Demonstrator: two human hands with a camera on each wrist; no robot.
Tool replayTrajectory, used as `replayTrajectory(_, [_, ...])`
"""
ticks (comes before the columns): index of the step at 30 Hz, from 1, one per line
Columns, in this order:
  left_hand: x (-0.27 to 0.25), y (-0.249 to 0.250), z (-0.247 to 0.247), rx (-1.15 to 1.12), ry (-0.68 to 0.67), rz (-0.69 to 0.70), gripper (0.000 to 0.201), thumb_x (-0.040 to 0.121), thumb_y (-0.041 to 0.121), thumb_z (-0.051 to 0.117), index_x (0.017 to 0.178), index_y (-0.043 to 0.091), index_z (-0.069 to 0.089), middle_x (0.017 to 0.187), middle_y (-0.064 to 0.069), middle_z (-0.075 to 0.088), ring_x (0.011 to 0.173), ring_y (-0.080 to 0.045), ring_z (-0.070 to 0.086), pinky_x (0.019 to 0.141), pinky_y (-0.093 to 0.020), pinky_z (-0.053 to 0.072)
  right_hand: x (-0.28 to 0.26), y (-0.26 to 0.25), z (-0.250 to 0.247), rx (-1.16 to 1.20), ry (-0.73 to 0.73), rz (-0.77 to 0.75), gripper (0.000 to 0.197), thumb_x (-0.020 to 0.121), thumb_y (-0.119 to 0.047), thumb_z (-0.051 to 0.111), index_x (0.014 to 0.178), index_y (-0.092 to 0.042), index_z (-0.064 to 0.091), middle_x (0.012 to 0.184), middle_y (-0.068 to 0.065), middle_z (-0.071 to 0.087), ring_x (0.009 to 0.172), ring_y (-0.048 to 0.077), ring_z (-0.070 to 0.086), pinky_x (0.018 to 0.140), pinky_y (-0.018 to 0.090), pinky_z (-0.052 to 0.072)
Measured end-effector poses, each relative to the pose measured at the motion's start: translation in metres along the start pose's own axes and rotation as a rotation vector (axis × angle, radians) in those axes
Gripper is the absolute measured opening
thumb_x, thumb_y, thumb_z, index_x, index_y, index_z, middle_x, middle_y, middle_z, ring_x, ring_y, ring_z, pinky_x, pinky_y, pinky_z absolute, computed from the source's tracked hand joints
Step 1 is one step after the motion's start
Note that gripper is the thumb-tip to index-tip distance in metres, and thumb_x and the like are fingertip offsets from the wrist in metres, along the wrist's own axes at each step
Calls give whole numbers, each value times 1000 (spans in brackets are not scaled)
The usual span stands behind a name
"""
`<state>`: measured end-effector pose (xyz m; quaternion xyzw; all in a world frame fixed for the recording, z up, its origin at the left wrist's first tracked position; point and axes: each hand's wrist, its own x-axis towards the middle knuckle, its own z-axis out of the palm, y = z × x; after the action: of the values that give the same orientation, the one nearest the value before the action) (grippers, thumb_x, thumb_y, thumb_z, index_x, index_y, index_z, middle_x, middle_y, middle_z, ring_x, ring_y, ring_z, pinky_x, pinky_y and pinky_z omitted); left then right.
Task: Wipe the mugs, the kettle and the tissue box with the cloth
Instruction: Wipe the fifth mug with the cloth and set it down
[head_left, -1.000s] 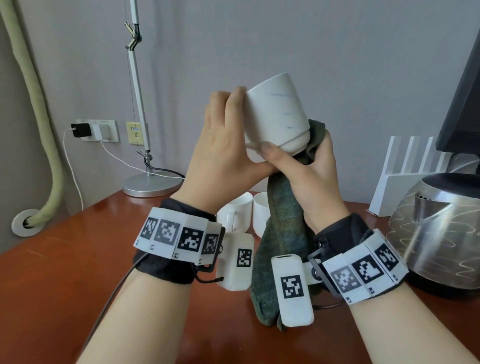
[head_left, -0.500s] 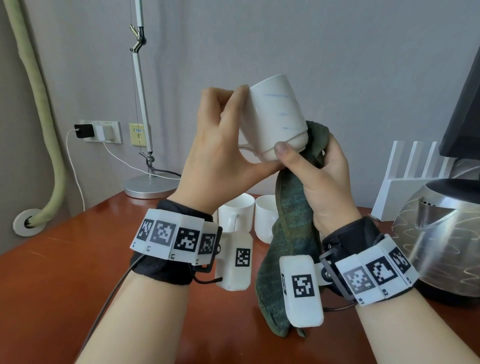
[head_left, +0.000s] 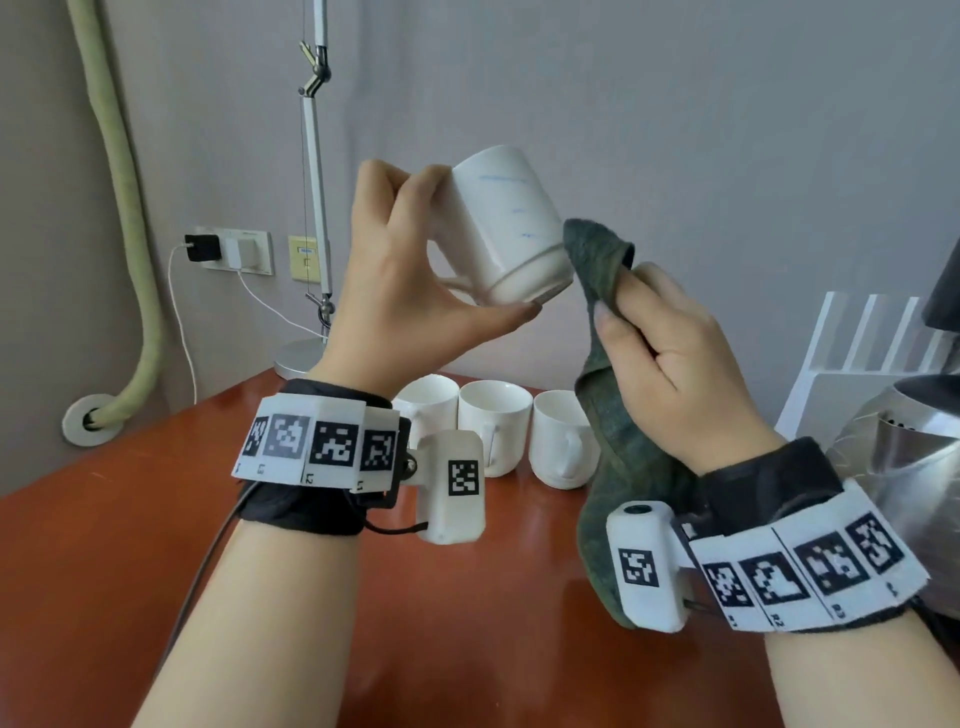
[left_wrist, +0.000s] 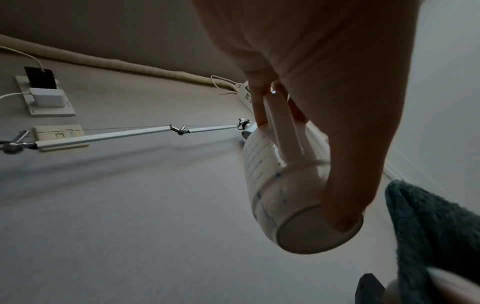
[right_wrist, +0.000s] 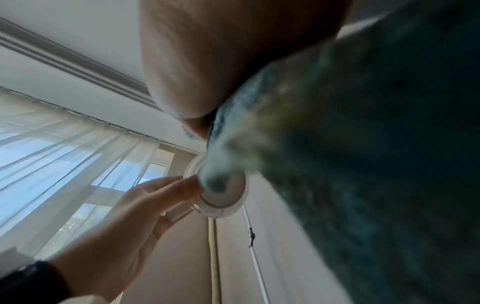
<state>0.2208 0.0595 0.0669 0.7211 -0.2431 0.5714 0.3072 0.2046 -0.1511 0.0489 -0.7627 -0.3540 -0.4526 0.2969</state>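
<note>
White ceramic mug with faint blue marks (head_left: 506, 223): held up over the red-brown wooden table (head_left: 104, 545) by the left hand (head_left: 410, 270), fingers through the handle, thumb under the base. Long axis tilted, base toward the camera and to the right, mouth up and away. Dark green terry cloth (head_left: 613, 415) bunched in the right hand (head_left: 670, 364), tip just beside the base. Likely mid-wipe; next, cloth back against the wall, mug turned.

Head view looking forward and down from near; wrist views close, angled upward along each hand, all sharing the raised mug (head_left: 511, 228) and cloth (head_left: 618, 415).
</note>
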Motion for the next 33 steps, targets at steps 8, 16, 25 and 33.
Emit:
replayTrajectory(8, [7,9,-9,-22,-123,121,94,56,43,88,125,-8,51,107,-8,34,98,-12,37,88,-32,49,5,-5,-11,-230,-76,-122,44,88,-2,41,116,-35,50,83,0,34,62,28,40,48,32,40])
replayTrajectory(16, [7,6,-16,-23,-159,101,95,57,50,81,125,-8,50,109,-9,34,98,-15,38,87,-35,50,3,5,-8,-115,12,-109,47,83,6,43,111,-20,70,84,8,42,66,31,46,50,45,46])
replayTrajectory(25, [5,7,-12,-3,-227,115,95,59,54,79,125,-8,52,106,-9,35,98,-22,43,84,-39,49,3,0,-3,-21,-46,-130,45,80,8,44,100,-17,75,84,2,41,67,28,47,52,42,45])
replayTrajectory(33, [5,19,-7,-53,-281,141,94,58,51,80,126,-6,51,106,-9,36,96,-14,38,78,-35,48,7,-3,-6,8,23,-79,38,86,-1,43,103,-27,64,81,3,40,69,29,47,54,43,46])
